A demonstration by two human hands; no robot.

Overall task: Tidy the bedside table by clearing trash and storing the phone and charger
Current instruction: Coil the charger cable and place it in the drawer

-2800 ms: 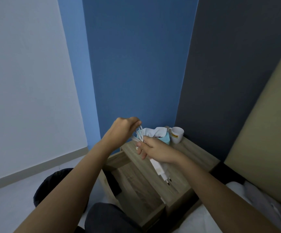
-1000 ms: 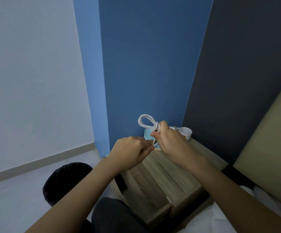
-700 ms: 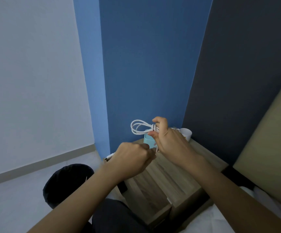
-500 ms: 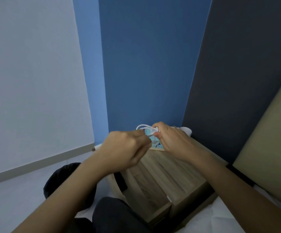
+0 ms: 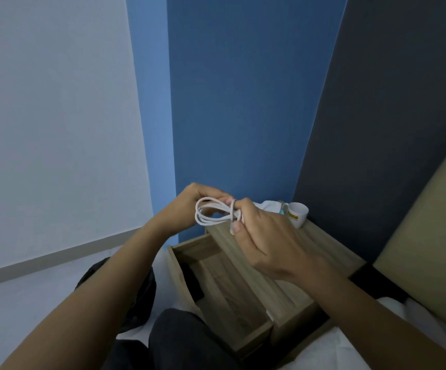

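A white charger cable [image 5: 211, 214], coiled into loops, hangs in the air above the left end of the wooden bedside table [image 5: 323, 249]. My right hand [image 5: 264, 244] pinches the bundle at its right side. My left hand [image 5: 189, 206] is behind the loops with its fingers on the cable. The charger plug is hidden in my right hand. The table's drawer [image 5: 229, 295] stands pulled open below my hands, with a dark object [image 5: 193, 283] at its left inside, possibly the phone.
A white cup [image 5: 296, 213] and a teal tissue pack with white tissue [image 5: 271, 206] stand at the table's back corner by the wall. A black bin [image 5: 139, 297] sits on the floor left of the drawer. The bed's headboard [image 5: 430, 249] rises at the right.
Both hands have kept winding the cable; the loops now stick out to the left between my hands. The view has tilted so that the open drawer shows.
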